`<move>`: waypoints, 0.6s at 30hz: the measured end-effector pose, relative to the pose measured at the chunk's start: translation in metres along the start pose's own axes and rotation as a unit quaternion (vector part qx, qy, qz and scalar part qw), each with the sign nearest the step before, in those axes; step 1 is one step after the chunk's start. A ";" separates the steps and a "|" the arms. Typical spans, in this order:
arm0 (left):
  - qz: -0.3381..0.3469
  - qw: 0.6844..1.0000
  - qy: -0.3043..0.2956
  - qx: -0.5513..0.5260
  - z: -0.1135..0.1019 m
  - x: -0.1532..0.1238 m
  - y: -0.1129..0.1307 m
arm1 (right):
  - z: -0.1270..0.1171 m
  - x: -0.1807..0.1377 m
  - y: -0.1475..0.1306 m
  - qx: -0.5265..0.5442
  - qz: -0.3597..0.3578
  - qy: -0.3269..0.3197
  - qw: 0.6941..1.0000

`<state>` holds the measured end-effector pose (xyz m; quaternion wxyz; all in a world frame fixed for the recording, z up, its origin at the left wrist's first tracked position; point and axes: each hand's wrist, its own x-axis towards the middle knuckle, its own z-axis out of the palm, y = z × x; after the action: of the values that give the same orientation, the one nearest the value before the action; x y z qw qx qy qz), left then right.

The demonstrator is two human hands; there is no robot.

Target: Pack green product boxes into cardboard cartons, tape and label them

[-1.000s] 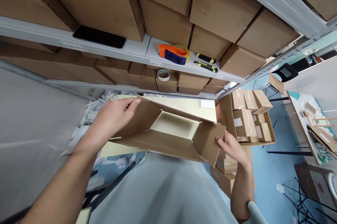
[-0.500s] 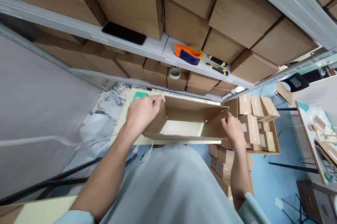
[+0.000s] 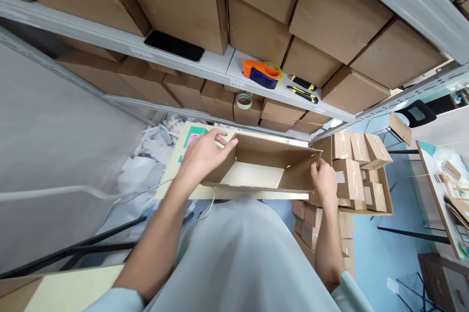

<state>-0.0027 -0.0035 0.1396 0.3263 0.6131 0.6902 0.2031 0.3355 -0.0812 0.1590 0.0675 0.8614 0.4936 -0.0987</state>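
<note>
The carton [image 3: 264,153] is opened out into a long rectangle, its four walls standing, and it sits over the pale tabletop [image 3: 234,193], between the two hands. The right hand [image 3: 324,180] pinches the carton's right end wall, thumb and bent fingers pressed together at the rim. The left hand [image 3: 205,154] is loosely spread at the opposite end, its thumb tip by the far left corner; whether that thumb touches the cardboard, I cannot tell.

So the unfolding looks done, while the closing does not: the top gapes upward, and the pale surface seen between the walls looks like the tabletop, which suggests the bottom is not yet closed either. No tape strip shows on the carton, and nothing is seen lying inside it.

The sealing tools appear unused for now. On the shelf [image 3: 216,65] beyond both hands lie an orange-and-blue tape dispenser [image 3: 262,76] and two cutters [image 3: 303,94], with a tape roll [image 3: 244,101] lower down. A green-and-pink item [image 3: 194,132] lies just beyond the left hand, partly hidden. To the right of the right hand, a larger box [image 3: 387,192] holds smaller boxes [image 3: 350,172] already taped shut.
</note>
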 end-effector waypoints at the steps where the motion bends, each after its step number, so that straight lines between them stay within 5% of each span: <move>1: 0.009 0.999 -0.027 -0.045 -0.004 -0.004 -0.011 | 0.001 -0.001 0.001 0.007 0.009 0.003 1.000; 5: 0.033 0.978 -0.106 -0.176 -0.005 -0.029 -0.049 | 0.008 -0.008 0.001 0.037 0.029 0.015 0.999; 13: -0.056 0.955 0.078 -0.280 0.041 -0.053 -0.064 | 0.017 -0.027 -0.005 0.047 0.024 0.010 0.999; 18: -0.075 0.954 0.120 -0.265 0.046 -0.038 -0.064 | 0.017 -0.029 -0.007 0.022 -0.022 -0.019 0.999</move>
<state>-0.0148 -0.0567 0.0717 0.4059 0.4218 0.6898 0.4261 0.3134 -0.1060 0.1496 0.0552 0.8499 0.5084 -0.1272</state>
